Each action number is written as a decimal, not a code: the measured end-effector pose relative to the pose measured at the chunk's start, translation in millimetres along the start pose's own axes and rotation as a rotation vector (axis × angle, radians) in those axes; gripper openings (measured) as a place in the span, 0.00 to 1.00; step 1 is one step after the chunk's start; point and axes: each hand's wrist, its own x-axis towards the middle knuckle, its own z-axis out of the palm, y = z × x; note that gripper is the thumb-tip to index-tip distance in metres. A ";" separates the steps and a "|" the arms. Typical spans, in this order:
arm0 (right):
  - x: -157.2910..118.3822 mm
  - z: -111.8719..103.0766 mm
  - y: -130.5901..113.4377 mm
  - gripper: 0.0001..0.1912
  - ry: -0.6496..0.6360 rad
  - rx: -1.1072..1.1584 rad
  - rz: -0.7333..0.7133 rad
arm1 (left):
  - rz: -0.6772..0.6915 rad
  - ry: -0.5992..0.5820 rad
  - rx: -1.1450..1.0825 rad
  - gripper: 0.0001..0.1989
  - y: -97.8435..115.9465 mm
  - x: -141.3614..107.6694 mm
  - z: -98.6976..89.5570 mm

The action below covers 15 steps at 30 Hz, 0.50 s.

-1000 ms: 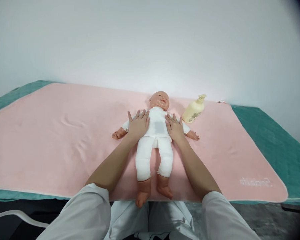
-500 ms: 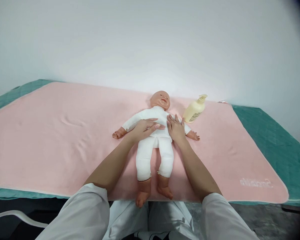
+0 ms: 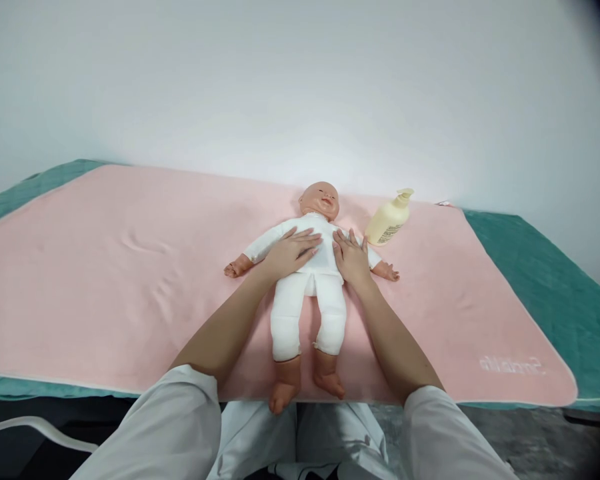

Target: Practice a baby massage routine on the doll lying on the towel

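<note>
Pink mat (image 3: pixel 130 300) x1, 2 hands (image 3: pixel 286 256) (image 3: pixel 351 259) on 1 doll (image 3: pixel 324 261), 1 pump btl (image 3: pixel 387 223)

A doll (image 3: pixel 325 263) in white clothes lies on its back on a pink mat (image 3: pixel 130 287). The left hand (image 3: pixel 291 255) lies flat across its tummy, fingers pointing sideways. The right hand (image 3: pixel 351 257) lies flat on the other side, fingers spread. A yellow pump bottle (image 3: pixel 387 221) is near the right hand. A green cover (image 3: pixel 555 267) peeks out under the mat.
</note>
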 end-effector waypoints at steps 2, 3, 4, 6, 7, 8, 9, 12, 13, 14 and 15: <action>0.1 0.3 0.1 0.25 0.000 -0.006 0.002 | -0.065 0.036 0.067 0.24 -2.3 0.2 2.6; 0.1 0.2 0.0 0.25 -0.002 -0.007 0.004 | -0.103 0.052 0.093 0.25 -2.7 0.2 3.5; 0.0 -0.1 -0.1 0.25 -0.004 -0.007 0.006 | -0.142 0.066 0.117 0.25 -2.7 0.2 4.2; -0.1 -0.9 -0.3 0.25 -0.007 -0.001 0.008 | -0.219 0.096 0.155 0.25 -2.4 0.4 5.1; -0.2 -1.3 -0.4 0.26 -0.007 0.002 0.008 | -0.251 0.111 0.172 0.25 -2.2 0.6 5.4; -0.3 -1.6 -0.4 0.26 -0.007 0.005 0.008 | -0.279 0.124 0.188 0.26 -2.0 0.8 5.6; -0.4 -1.8 -0.5 0.26 -0.006 0.008 0.007 | -0.303 0.135 0.206 0.26 -2.0 1.0 5.9; -0.8 -1.7 -0.8 0.26 -0.003 0.020 0.003 | -0.377 0.163 0.261 0.27 -2.5 1.2 6.5; -0.9 -1.4 -0.9 0.26 -0.003 0.026 0.001 | -0.394 0.168 0.276 0.27 -2.7 1.2 6.6; -0.8 -1.0 -0.7 0.26 -0.003 0.034 0.000 | -0.403 0.169 0.287 0.27 -3.0 1.1 6.7; -0.7 -0.6 -0.2 0.26 -0.003 0.045 0.000 | -0.405 0.165 0.295 0.28 -3.2 1.0 6.8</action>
